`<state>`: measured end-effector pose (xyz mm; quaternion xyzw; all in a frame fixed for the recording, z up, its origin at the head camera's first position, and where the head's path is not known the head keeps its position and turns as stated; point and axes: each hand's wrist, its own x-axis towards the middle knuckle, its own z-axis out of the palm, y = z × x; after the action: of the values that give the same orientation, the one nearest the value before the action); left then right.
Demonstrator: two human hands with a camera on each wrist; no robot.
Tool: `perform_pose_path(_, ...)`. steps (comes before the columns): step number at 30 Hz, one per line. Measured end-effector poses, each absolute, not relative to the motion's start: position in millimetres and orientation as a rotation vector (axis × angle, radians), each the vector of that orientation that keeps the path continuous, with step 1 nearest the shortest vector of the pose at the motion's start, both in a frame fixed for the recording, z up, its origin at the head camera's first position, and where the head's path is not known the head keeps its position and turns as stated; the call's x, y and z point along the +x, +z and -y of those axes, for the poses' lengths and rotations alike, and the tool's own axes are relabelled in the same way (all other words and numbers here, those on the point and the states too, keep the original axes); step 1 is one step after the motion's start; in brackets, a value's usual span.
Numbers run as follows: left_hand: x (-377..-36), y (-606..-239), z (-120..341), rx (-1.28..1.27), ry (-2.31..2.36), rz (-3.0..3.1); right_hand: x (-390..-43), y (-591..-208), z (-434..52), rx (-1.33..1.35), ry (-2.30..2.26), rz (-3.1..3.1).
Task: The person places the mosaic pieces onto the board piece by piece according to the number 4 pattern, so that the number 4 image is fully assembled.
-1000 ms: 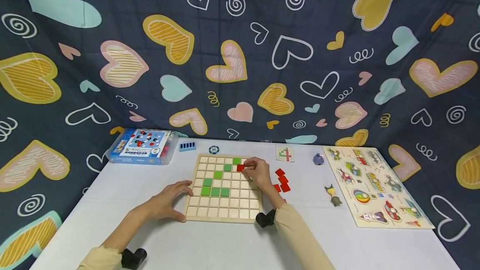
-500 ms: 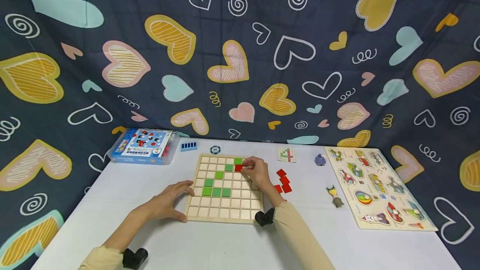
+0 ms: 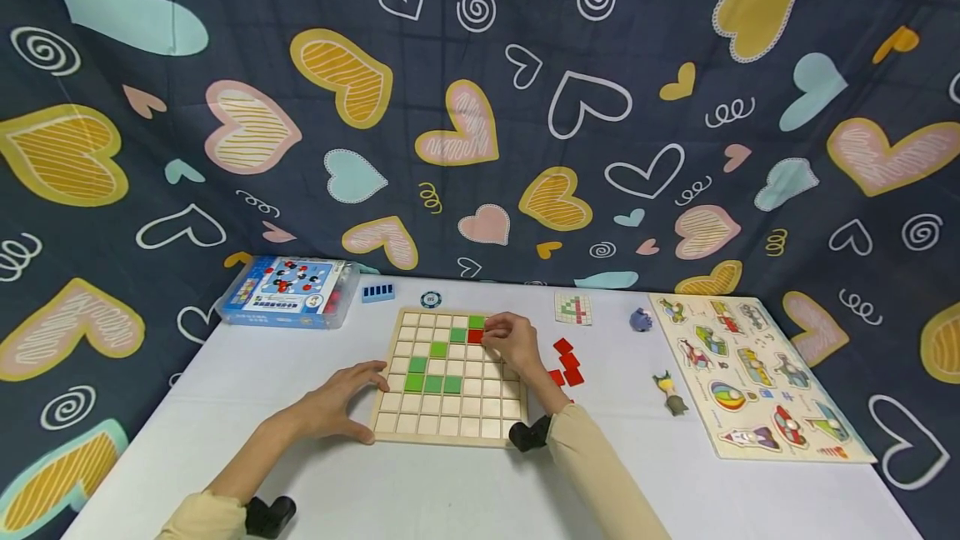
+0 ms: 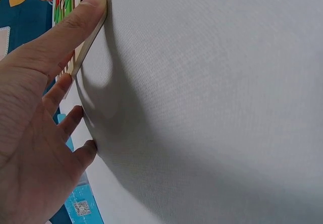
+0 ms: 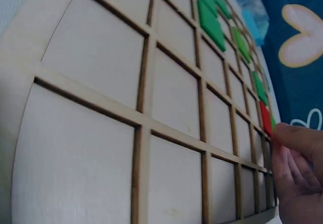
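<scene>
A wooden grid board (image 3: 448,441) lies on the white table, with several green tiles (image 3: 432,384) in its cells. My left hand (image 3: 337,401) touches its left side, fingers spread; in the left wrist view the thumb (image 4: 75,24) presses on the board's edge. At the board's far right, my right hand (image 3: 513,346) pinches a red tile (image 3: 476,337) by its right side, just below a green tile. The right wrist view shows the red tile (image 5: 265,117) at the fingertips; their exact grip is partly hidden.
Several loose red tiles (image 3: 567,362) lie right of the board. Behind are a pattern card (image 3: 573,308), a round chip (image 3: 431,299), a blue piece (image 3: 378,293) and a plastic box (image 3: 288,293). Small figures (image 3: 670,394) and a picture puzzle (image 3: 761,377) lie rightward.
The red tile has shifted slightly left within its spot on the board, with my right fingers following it. My left hand stays at the board's left edge.
</scene>
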<state>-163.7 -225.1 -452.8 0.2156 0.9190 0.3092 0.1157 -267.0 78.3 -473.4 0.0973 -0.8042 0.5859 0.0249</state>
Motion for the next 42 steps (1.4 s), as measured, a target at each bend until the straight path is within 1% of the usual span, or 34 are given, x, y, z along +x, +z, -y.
perform_pose_path(5, -163.9, -452.6, 225.0, 0.622, 0.902, -2.69, -262.5, -466.6, -90.0, 0.263, 1.882, 2.497)
perform_pose_path(11, -163.6, -452.6, 226.9, 0.628, 0.902, -2.685, -258.1, -463.1, -116.5, 0.244, 1.98, 2.477)
perform_pose_path(21, -164.0, -449.6, 227.5, 0.626, 0.911, -2.675, -242.3, -460.9, -182.0, 0.076, 1.867, 2.532)
perform_pose_path(26, -164.0, -451.2, 228.7, 0.627, 0.895, -2.686, -243.8, -461.3, -205.5, 0.04, 1.809, 2.549)
perform_pose_path(33, -161.7, -451.6, 226.7, 0.658, 0.904, -2.688, -257.3, -470.1, -215.2, 0.074, 1.698, 2.672)
perform_pose_path(42, -163.8, -451.5, 224.5, 0.652, 0.904, -2.691, -269.1, -471.2, -209.9, 0.14, 1.605, 2.807)
